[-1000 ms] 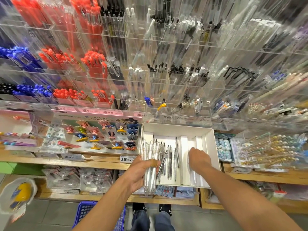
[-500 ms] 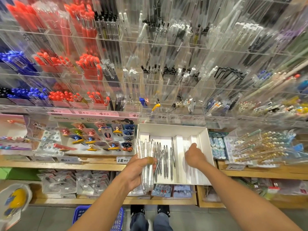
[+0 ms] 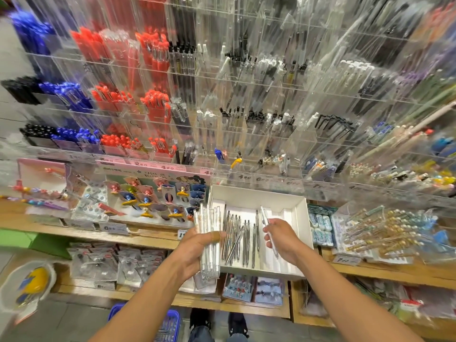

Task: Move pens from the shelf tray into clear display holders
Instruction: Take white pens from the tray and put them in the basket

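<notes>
A white cardboard tray (image 3: 299, 213) rests on the wooden shelf with several silver pens (image 3: 240, 239) lying in its left compartment. My left hand (image 3: 197, 248) grips a bundle of clear white pens (image 3: 209, 243) upright at the tray's left edge. Above the tray's right compartment, my right hand (image 3: 281, 239) pinches a single clear pen (image 3: 267, 225), lifted off the tray floor. Rows of clear display holders (image 3: 246, 124) with pens cover the wall above.
Boxes of small figure toys (image 3: 158, 196) sit left of the tray, and decorated pens in packets (image 3: 377, 228) lie to the right. A lower shelf (image 3: 172, 299) carries packaged goods. On the floor by my feet stands a blue basket (image 3: 167, 324).
My right hand went from reaching palm-down into the right compartment to lifting one clear pen out of it. The left hand kept its bundle. The camera view shifted upward slightly.
</notes>
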